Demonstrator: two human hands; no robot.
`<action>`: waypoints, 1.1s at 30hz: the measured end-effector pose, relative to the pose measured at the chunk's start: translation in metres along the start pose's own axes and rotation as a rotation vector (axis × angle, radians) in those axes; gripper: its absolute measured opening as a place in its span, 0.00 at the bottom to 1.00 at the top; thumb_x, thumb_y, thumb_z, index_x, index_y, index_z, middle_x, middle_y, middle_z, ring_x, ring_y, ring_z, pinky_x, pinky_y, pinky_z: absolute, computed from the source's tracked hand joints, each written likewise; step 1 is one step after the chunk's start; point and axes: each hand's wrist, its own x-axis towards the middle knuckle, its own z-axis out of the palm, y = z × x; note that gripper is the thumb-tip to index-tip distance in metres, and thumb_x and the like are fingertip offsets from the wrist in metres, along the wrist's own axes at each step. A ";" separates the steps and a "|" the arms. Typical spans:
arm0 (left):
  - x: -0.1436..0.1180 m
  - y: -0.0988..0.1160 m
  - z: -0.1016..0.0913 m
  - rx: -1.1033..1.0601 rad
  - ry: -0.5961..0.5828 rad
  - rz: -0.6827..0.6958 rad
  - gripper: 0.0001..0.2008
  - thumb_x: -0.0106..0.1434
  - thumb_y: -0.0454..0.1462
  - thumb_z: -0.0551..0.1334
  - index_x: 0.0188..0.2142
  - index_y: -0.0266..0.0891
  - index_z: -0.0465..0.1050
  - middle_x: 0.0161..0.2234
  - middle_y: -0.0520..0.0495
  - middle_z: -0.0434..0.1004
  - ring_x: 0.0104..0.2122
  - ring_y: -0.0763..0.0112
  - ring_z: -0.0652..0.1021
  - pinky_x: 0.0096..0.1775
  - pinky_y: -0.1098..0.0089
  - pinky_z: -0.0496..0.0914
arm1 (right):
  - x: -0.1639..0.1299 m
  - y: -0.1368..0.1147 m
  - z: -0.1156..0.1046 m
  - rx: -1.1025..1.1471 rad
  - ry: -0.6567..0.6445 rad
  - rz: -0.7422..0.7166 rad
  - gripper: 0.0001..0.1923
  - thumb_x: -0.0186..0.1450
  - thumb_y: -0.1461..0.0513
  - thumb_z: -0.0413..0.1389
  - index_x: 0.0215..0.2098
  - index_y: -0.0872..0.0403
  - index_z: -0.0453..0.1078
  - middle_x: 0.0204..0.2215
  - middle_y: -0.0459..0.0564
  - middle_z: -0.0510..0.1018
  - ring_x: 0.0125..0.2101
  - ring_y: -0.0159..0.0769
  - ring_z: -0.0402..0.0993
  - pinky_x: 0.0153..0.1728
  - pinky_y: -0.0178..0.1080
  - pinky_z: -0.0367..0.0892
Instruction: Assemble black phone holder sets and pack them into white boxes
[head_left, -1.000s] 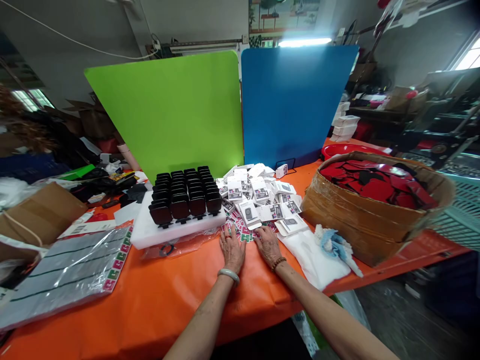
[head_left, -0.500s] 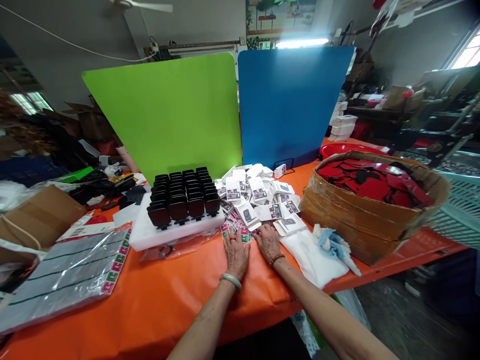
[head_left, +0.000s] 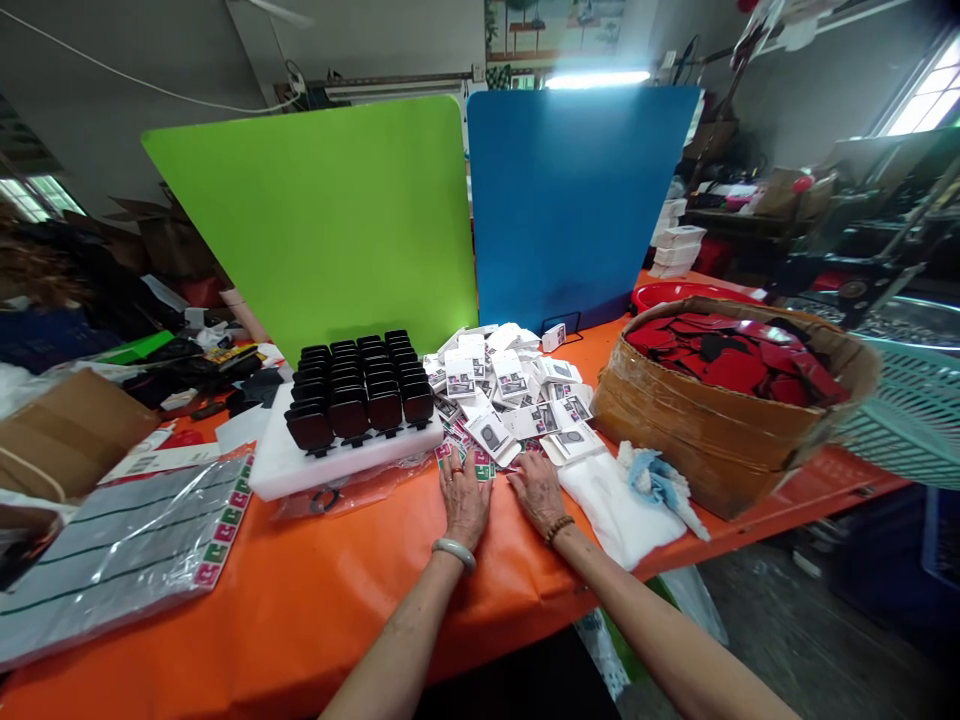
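Observation:
My left hand [head_left: 466,500] lies palm down on the orange tabletop [head_left: 315,590], fingers stretched onto pink and green printed cards [head_left: 484,464]. Beside it, my right hand [head_left: 537,492] also rests flat, its fingertips at the near edge of the same cards. Neither hand grips anything that I can see. Just beyond my fingers spreads a heap of small white printed boxes [head_left: 491,432], several lying flat or tilted over each other. To the left, rows of dark rectangular pieces [head_left: 349,412] stand upright in a white foam block [head_left: 271,478].
A cardboard box [head_left: 675,440] of red and black pieces stands at right, with a white cloth [head_left: 611,515] and a blue rag [head_left: 651,478] before it. Green [head_left: 322,220] and blue [head_left: 577,200] boards rise behind. A plastic-wrapped grey stack [head_left: 127,545] lies left.
The view has shifted slightly, so everything sits a little further left and up. Both hands stay in nearly the same place on the cards.

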 end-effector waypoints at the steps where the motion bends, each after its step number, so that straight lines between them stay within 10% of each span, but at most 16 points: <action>1: -0.003 0.000 -0.001 0.000 0.001 0.001 0.27 0.63 0.39 0.57 0.61 0.33 0.59 0.64 0.32 0.53 0.64 0.46 0.55 0.61 0.49 0.55 | -0.003 0.000 -0.001 0.004 0.002 0.000 0.05 0.63 0.66 0.50 0.36 0.54 0.67 0.35 0.52 0.73 0.39 0.42 0.66 0.41 0.41 0.59; 16: -0.060 -0.012 -0.011 0.014 0.008 0.069 0.26 0.65 0.42 0.54 0.61 0.35 0.58 0.64 0.30 0.55 0.64 0.47 0.56 0.59 0.46 0.56 | -0.055 -0.022 -0.022 0.046 -0.054 -0.066 0.08 0.66 0.62 0.50 0.40 0.54 0.69 0.39 0.54 0.75 0.40 0.42 0.69 0.43 0.42 0.63; 24: -0.106 -0.032 -0.040 0.198 -0.041 0.149 0.24 0.65 0.46 0.54 0.55 0.33 0.67 0.60 0.29 0.63 0.62 0.45 0.61 0.58 0.47 0.59 | -0.091 -0.030 -0.028 -0.093 -0.175 -0.221 0.24 0.66 0.54 0.53 0.56 0.57 0.65 0.56 0.62 0.69 0.58 0.51 0.60 0.57 0.52 0.53; 33: -0.103 -0.021 -0.054 0.303 -0.057 0.144 0.23 0.65 0.47 0.54 0.51 0.33 0.71 0.54 0.32 0.71 0.57 0.46 0.67 0.56 0.51 0.62 | -0.083 -0.035 -0.035 -0.108 -0.226 -0.181 0.23 0.66 0.53 0.52 0.55 0.56 0.66 0.56 0.61 0.69 0.57 0.51 0.61 0.57 0.51 0.53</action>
